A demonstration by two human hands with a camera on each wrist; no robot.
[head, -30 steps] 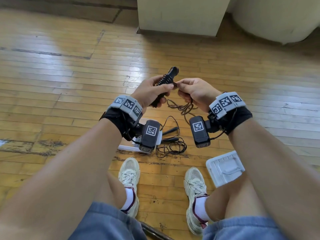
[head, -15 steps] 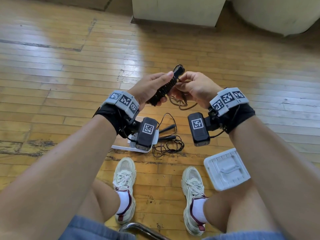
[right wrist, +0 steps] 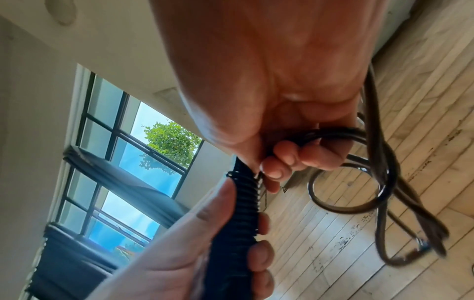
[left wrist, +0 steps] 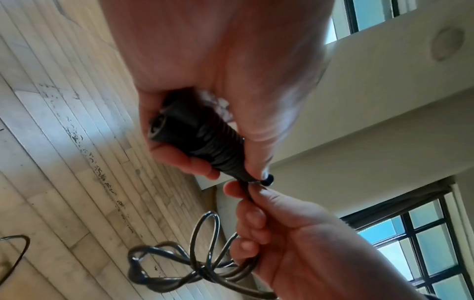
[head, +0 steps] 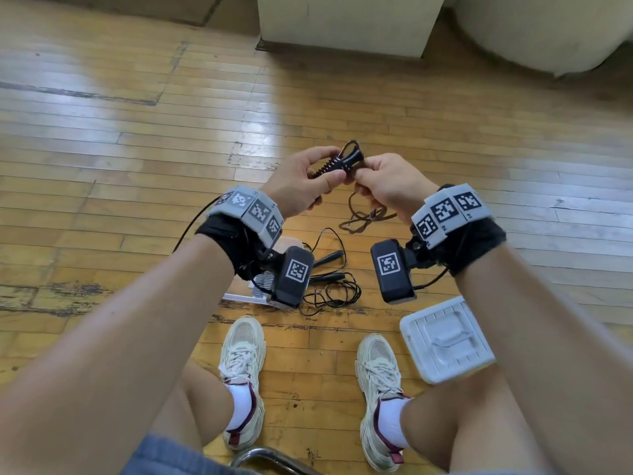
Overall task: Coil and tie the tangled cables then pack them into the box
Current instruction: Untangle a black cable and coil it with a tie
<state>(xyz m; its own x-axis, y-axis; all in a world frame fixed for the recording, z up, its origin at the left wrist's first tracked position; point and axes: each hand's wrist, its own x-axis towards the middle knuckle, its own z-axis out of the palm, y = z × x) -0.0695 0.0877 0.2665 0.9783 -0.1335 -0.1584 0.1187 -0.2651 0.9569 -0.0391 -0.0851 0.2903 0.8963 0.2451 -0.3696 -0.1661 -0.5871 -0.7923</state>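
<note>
Wooden floor point(head: 102, 159): you sit over it, both shoes near the bottom of the head view.

White box point(head: 447, 339): lies on the floor just beside your right shoe point(head: 378, 382), ribbed face up. Whether this is the box itself or its lid, cannot tell.

Second white piece point(head: 255, 291): on the floor ahead of your left shoe, mostly hidden by the left wrist camera.

Loose black cable point(head: 330, 293): tangled on the floor between the two wrist cameras, well apart from your hands.

Your left hand point(head: 301, 186): fingers and thumb curled round a black ribbed handle point(head: 330, 168), held up in front of you, tilted.

Your right hand point(head: 387, 186): thumb and forefinger pinch the cord right at the handle's narrow end; the other fingers curl round gathered loops.

Dark cord point(head: 363, 217): its loops hang below your right hand, above the floor.
</note>
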